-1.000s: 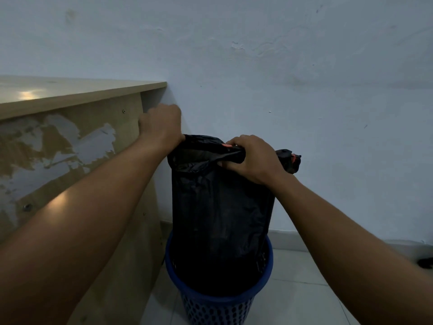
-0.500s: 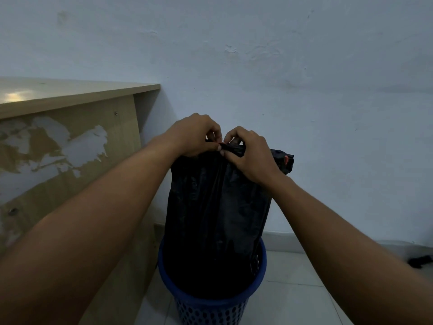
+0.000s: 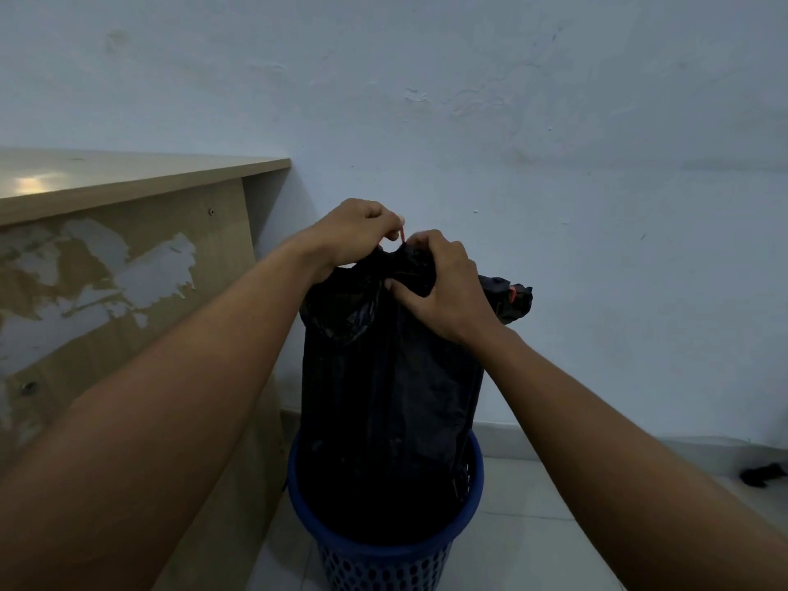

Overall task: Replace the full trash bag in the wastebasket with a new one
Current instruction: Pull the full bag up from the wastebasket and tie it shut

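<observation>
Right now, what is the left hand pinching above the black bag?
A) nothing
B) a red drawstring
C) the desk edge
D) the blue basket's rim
B: the left hand pinches a thin red drawstring rising from the gathered mouth of the black bag.

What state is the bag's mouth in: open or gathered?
Gathered: right hand grips the bunched neck of the black bag; left hand pinches its red drawstring.

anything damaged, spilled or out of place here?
Desk side panel has veneer peeled off in large pale patches. A small dark object lies on the floor, far right; too dark to identify. Black trash bag and blue wastebasket look intact; no spill visible.
</observation>
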Tool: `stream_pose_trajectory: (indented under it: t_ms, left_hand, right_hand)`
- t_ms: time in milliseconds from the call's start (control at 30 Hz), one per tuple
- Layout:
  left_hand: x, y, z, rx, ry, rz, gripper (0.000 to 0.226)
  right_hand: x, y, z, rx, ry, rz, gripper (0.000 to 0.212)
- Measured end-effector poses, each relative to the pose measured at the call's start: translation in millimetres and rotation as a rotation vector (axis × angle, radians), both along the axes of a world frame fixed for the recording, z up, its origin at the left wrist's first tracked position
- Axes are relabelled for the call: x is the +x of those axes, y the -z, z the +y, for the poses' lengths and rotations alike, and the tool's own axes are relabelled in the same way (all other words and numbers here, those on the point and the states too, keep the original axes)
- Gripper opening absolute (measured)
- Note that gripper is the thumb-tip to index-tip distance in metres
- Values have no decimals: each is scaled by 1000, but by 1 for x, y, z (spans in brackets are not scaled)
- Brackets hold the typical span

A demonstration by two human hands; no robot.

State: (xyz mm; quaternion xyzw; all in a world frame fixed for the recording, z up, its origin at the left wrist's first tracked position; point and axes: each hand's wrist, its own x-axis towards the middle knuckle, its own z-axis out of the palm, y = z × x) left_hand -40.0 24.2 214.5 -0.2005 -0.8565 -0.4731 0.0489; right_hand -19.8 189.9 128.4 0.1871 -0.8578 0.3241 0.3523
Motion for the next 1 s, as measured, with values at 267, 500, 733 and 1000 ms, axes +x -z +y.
stream_pose_trajectory:
  t_ms: [267,500,733,1000]
  left_hand:
    - [-4,12,10,97,-81,51,25]
    - [1,12,19,67,-107,113,24]
    - [-2,10,12,86,-181,130,26]
    - [-3,-15,8,311,-199,43,18]
  right_hand:
    - [24,29,41,-287,287,212,53]
    - [8,52,82,-312,530,-282,31]
    - [1,34,81,-338,479,-192,20]
    - [-4,-50,39,-508,250,56,13]
